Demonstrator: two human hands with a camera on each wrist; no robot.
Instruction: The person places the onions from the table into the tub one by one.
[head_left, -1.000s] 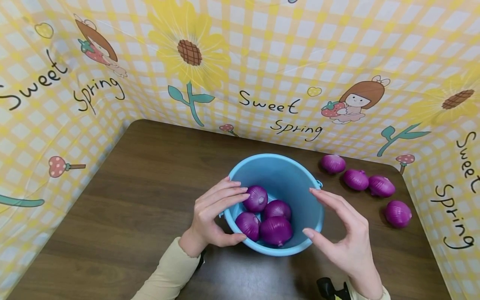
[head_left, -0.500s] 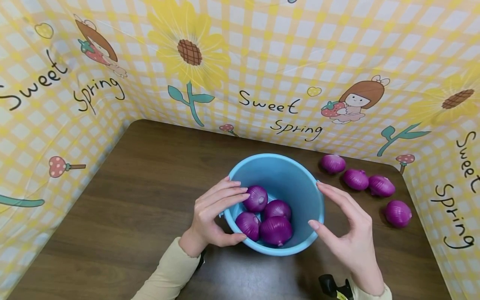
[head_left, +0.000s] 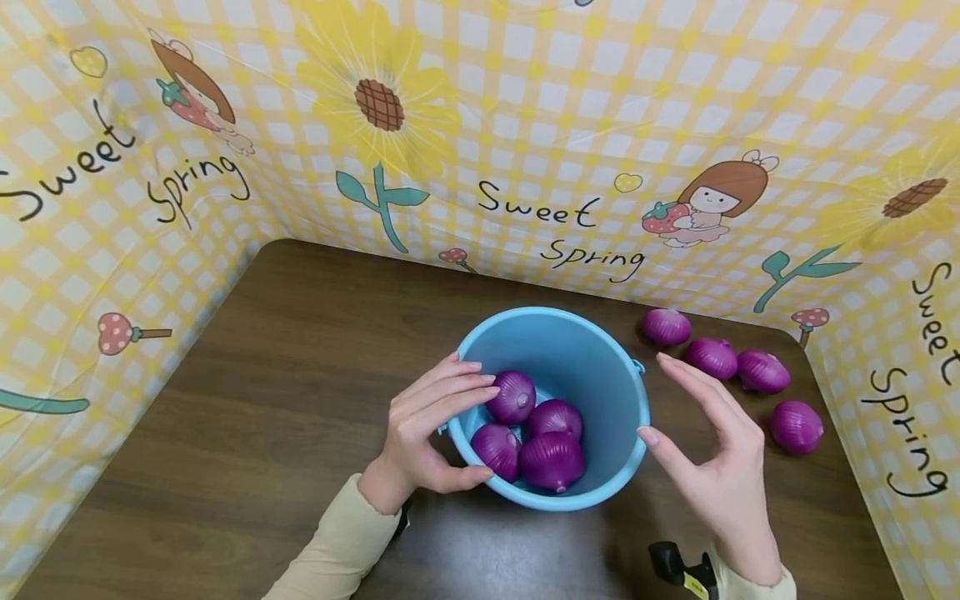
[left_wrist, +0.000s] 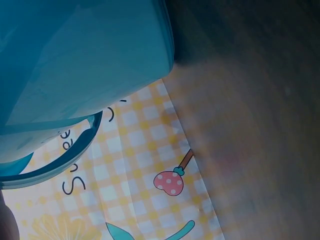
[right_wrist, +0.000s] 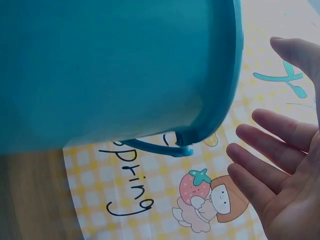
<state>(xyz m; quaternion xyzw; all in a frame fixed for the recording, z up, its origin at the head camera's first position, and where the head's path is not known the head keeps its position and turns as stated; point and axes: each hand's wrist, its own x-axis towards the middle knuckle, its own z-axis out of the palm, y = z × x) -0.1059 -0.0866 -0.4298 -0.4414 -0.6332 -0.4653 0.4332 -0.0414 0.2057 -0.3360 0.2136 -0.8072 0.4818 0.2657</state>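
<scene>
Right hand [head_left: 729, 482], released, drew off the bucket [head_left: 603, 400] toward the table's [head_left: 247, 417] right edge.
Left hand [head_left: 418, 437] alone gripped it.

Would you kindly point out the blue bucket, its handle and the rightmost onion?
Blue bucket [head_left: 596, 387]: head view, on its inner wall.
Handle [right_wrist: 156, 148]: right wrist view, on its curved strip.
Rightmost onion [head_left: 797, 428]: head view, on its middle.

You have 1 bucket [head_left: 603, 375] | inside it, you see 4 purple onions [head_left: 552, 462] | toward its 2 to 3 o'clock, 4 loose onions [head_left: 712, 359] on 1 table [head_left: 225, 392] | you show 1 left hand [head_left: 423, 433] at 9 o'clock, 1 right hand [head_left: 723, 467] near 3 o'clock
</scene>
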